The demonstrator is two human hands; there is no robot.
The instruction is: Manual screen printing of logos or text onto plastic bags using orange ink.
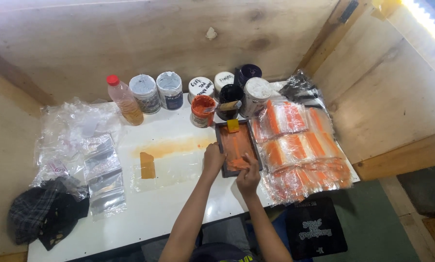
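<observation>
A small dark-framed printing screen point(220, 145) smeared with orange ink lies on the white table point(178, 204), right of the middle. My left hand point(212, 159) rests on the frame's left edge and holds it down. My right hand point(248, 175) presses a small orange-coated squeegee point(237, 164) onto the lower part of the screen. A yellow scraper point(233, 125) lies at the top end of the screen. Under the frame's left side lies a clear plastic bag point(171, 170).
Several paint jars point(169, 90), an open orange pot point(202, 110), a black pot with a brush point(231, 99) and a red-capped bottle point(125, 100) line the back. Orange-printed bags point(300, 150) pile at right, blank clear bags point(103, 174) at left. A dark cloth point(45, 213) lies front left. Plywood walls enclose the table.
</observation>
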